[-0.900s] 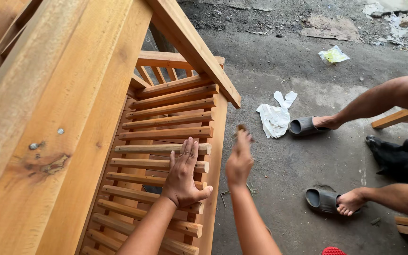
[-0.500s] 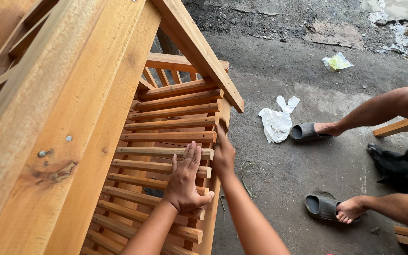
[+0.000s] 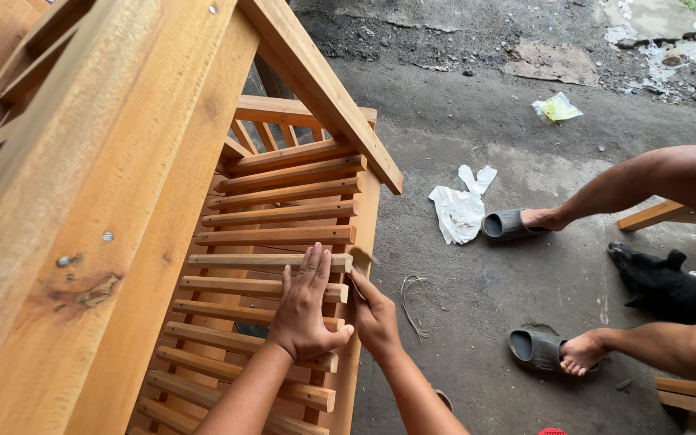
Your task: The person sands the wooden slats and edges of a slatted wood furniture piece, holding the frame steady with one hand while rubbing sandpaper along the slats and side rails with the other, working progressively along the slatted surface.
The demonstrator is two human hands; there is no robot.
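A slatted wooden frame (image 3: 283,213) of pale timber fills the left half of the view. My left hand (image 3: 308,310) lies flat on two of its slats (image 3: 243,286), thumb hooked over a slat's end. Beside it, my right hand (image 3: 376,318) presses against the frame's side rail (image 3: 364,217), fingers pinched on a small brown piece (image 3: 360,260) at the end of a slat. What the piece is I cannot tell.
A thick beam (image 3: 122,185) with nail heads runs close on the left. On the concrete ground sit another person's legs in grey slippers (image 3: 509,225) (image 3: 537,349), a black animal (image 3: 662,286), a crumpled white bag (image 3: 461,211), a yellow wrapper (image 3: 557,106) and wood offcuts (image 3: 654,216).
My right hand dropped from mid-air, with the brown piece in its fingers, down to the slat end at the side rail. My left hand stayed on the slats.
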